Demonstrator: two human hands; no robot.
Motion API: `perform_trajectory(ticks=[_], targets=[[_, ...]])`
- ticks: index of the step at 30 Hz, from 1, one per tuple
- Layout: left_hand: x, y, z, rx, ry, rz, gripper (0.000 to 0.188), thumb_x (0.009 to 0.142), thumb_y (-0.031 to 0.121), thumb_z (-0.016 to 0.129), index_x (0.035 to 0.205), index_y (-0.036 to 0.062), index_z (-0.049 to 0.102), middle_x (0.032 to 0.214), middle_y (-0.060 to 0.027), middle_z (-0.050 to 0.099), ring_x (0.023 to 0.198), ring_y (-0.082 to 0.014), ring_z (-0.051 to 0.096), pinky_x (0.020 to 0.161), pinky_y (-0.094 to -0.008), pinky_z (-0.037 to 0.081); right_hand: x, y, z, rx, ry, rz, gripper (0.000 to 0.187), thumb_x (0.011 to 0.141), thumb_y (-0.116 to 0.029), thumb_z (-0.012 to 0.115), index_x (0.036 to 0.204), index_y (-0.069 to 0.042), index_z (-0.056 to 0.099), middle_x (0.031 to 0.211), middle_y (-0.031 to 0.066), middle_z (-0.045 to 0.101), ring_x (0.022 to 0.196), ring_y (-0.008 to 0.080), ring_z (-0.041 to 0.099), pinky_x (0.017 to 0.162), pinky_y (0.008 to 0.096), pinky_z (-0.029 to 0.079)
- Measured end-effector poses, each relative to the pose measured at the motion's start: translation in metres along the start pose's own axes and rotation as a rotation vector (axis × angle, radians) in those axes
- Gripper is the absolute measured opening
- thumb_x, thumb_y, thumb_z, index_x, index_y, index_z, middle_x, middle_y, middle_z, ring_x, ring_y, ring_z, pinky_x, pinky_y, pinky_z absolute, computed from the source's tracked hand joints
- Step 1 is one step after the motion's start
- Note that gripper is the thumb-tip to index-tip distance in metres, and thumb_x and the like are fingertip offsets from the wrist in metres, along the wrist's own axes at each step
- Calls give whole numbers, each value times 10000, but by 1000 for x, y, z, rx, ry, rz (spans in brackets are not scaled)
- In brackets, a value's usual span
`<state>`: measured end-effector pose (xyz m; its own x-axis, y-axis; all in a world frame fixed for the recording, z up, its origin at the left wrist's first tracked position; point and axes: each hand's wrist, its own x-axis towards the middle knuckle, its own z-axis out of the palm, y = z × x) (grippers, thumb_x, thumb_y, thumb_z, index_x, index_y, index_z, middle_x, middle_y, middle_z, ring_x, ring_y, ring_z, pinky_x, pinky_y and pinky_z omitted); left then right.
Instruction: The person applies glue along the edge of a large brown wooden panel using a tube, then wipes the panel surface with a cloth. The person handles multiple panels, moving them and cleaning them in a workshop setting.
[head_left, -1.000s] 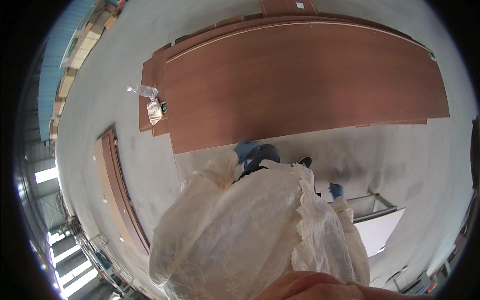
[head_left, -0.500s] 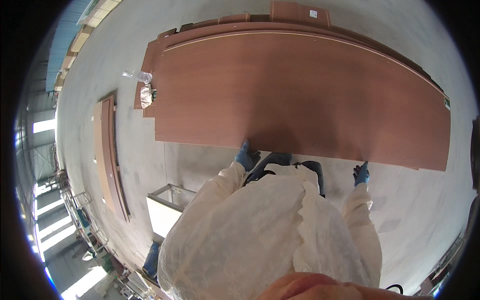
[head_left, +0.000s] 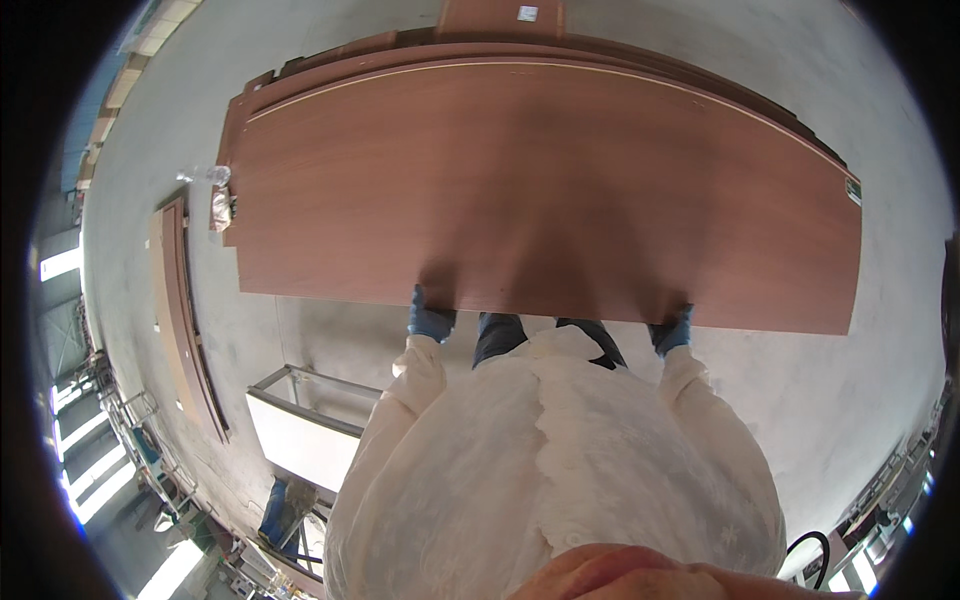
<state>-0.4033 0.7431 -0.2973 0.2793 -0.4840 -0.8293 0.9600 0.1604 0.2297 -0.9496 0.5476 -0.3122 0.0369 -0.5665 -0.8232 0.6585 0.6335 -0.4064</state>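
Note:
A wide reddish-brown panel [head_left: 560,190] lies across the view in front of me, on top of a stack of similar boards. My left hand [head_left: 431,318], in a blue and black glove, is closed on its near edge, left of my legs. On that same edge, right of my legs, my gloved right hand [head_left: 673,333] has its grip. The fingers under the panel are hidden on both sides. More brown boards [head_left: 233,130] of the stack stick out past the panel's left end and far side.
At the stack's left end lie a clear plastic bottle [head_left: 217,175] and a crumpled silvery wrapper [head_left: 221,208]. Long boards [head_left: 178,320] rest on the floor farther left. A white-sided frame box [head_left: 305,440] stands by my left arm. A brown box-like piece [head_left: 500,20] sits beyond the stack.
The view has shifted, so the stack appears farther left. My right hand, with its fingers apart at the edge before, is now closed on the panel; my left hand stays at the edge.

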Motion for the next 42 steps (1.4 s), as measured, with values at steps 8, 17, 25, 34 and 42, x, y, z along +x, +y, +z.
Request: perform_trajectory(ticks=[8, 17, 25, 34, 42], targets=[[7, -6, 12, 70, 153, 112, 531, 883, 446, 785, 1335, 214, 631, 1393, -66, 622, 1264, -324, 583, 1086, -528, 508, -14, -7, 2, 59, 60, 103, 771, 848, -680, 737, 1419, -187, 581, 1397, 96, 639, 1253, 303, 616, 1099, 455, 520], [-9, -12, 38, 126, 311, 118, 501, 872, 480, 790, 1296, 250, 655, 1379, -31, 638, 1260, -296, 597, 1048, -518, 528, -19, -12, 8, -8, 170, 103, 725, 784, -721, 770, 1312, -243, 635, 1237, 21, 703, 1125, 266, 668, 972, 444, 586], [-1, 0, 20, 134, 135, 47, 475, 850, 486, 815, 1240, 244, 694, 1327, -21, 682, 1182, -252, 636, 1028, -456, 538, -22, -9, 5, 40, 22, 4, 736, 867, -678, 715, 1420, -210, 586, 1405, 40, 631, 1275, 285, 596, 1080, 462, 512], [-17, -10, 22, -68, 326, 52, 452, 855, 328, 867, 1248, 205, 680, 1291, -23, 688, 1155, -267, 659, 1026, -455, 560, -30, -7, 18, -3, 107, -30, 679, 873, -602, 755, 1402, -207, 596, 1408, 57, 629, 1256, 287, 615, 1029, 469, 567], [-39, -25, 29, -109, 408, 84, 423, 882, 327, 844, 1251, 206, 677, 1283, -33, 690, 1146, -268, 664, 1057, -456, 542, -34, -10, 19, -5, 189, -84, 690, 913, -579, 720, 1459, -199, 538, 1470, 55, 581, 1325, 290, 566, 1081, 480, 528]])
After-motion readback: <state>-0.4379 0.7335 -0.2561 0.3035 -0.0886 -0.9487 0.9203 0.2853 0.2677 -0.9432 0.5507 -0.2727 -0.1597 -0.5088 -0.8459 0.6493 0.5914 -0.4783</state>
